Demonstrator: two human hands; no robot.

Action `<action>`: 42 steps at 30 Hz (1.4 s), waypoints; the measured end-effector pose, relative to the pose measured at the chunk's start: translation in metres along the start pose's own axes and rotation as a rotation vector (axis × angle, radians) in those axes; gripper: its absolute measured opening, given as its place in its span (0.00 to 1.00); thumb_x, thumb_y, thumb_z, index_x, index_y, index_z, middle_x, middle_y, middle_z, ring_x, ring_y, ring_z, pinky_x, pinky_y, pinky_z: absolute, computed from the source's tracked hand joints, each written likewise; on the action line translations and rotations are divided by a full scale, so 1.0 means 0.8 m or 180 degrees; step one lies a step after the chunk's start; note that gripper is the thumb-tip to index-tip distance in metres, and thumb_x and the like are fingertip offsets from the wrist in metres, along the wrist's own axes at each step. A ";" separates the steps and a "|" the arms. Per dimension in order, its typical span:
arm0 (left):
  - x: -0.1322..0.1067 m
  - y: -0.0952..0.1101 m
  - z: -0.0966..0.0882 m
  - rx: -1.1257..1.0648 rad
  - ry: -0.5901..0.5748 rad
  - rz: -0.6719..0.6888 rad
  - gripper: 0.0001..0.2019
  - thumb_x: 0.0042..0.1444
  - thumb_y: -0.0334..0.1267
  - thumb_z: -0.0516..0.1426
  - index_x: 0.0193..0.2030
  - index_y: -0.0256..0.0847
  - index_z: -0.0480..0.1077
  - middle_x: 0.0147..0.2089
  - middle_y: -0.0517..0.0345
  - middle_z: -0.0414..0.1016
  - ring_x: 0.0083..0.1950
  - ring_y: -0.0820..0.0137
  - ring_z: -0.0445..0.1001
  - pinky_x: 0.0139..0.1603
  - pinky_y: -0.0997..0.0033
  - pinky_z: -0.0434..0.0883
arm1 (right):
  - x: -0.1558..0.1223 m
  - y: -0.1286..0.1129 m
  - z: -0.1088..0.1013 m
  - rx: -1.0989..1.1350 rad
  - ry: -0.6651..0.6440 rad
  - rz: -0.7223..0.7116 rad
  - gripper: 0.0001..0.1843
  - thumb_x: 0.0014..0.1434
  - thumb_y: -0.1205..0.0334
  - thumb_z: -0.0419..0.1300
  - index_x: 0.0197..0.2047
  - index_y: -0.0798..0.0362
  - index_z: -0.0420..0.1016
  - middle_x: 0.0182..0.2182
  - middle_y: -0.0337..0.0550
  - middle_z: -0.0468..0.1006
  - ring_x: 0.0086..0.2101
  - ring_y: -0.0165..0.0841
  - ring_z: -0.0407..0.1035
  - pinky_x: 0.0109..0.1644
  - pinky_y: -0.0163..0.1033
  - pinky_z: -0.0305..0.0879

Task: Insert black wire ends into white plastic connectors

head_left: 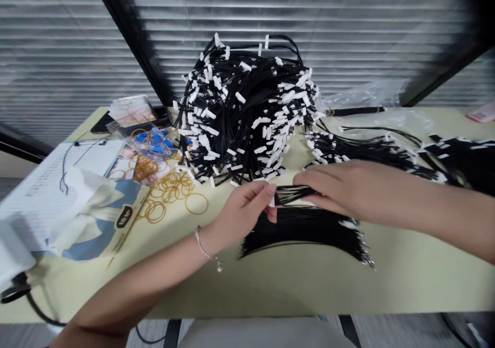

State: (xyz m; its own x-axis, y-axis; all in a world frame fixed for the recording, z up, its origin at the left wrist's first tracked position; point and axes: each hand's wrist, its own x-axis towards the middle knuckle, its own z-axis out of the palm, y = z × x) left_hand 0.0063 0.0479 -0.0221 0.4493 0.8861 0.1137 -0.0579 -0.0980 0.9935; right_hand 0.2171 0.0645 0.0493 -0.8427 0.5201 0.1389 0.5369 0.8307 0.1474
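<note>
A pale green table [406, 291] spans the view in front of the person, with slatted blinds [58, 54] behind it. Beyond both hands rises a large heap of black wires [243, 111], its many ends tipped with white connectors. Past the right hand [344, 188], a looser spread of the same wires [367, 149] runs toward the far right, where a darker pile [460, 157] lies near the table's edge. Directly below the hands lies a flat wire bundle [305, 229], fanned out, with pale ends showing at its right side.

Between the hands is a small wire bunch [294, 193]. The left hand [243, 214] is closed in a pinch at the bunch's near end, where a white connector [271, 200] shows at the fingertips. The right hand is also closed, its fingers [309, 180] curled over the bunch from the other side and gripping it. The bunch sits just above the flat bundle.

Left of the left hand lie scattered rubber bands [170, 193] and a printed package [98, 219], with a bag of blue clips [152, 141] farther off. A thin bracelet [203, 246] circles the left wrist.
</note>
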 end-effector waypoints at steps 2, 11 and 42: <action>0.003 -0.005 0.001 -0.0482 -0.0028 -0.0142 0.19 0.63 0.47 0.45 0.26 0.37 0.60 0.22 0.62 0.64 0.24 0.76 0.66 0.28 0.74 0.66 | 0.006 0.007 -0.011 -0.0382 0.0156 -0.0373 0.14 0.64 0.67 0.45 0.49 0.57 0.67 0.32 0.45 0.73 0.26 0.33 0.66 0.25 0.37 0.49; 0.011 -0.030 -0.010 -0.1397 -0.0416 -0.0343 0.20 0.58 0.54 0.52 0.28 0.38 0.58 0.22 0.66 0.60 0.21 0.78 0.64 0.26 0.75 0.64 | 0.005 0.013 0.001 -0.1257 0.0601 -0.0814 0.22 0.57 0.78 0.44 0.51 0.60 0.69 0.30 0.46 0.72 0.25 0.33 0.62 0.25 0.38 0.46; 0.036 -0.083 -0.043 -0.1466 -0.0095 -0.1152 0.18 0.58 0.50 0.54 0.28 0.40 0.53 0.21 0.69 0.47 0.18 0.82 0.50 0.17 0.82 0.53 | 0.051 -0.065 0.127 0.1990 -0.1051 0.0917 0.08 0.60 0.69 0.52 0.32 0.57 0.72 0.32 0.45 0.72 0.35 0.35 0.67 0.39 0.41 0.64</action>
State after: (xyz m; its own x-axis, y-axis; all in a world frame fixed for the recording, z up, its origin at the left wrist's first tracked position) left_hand -0.0073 0.0958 -0.0850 0.5371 0.8128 -0.2255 -0.2747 0.4213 0.8643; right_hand 0.1510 0.0622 -0.0520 -0.6933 0.6841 -0.2267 0.6983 0.5600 -0.4458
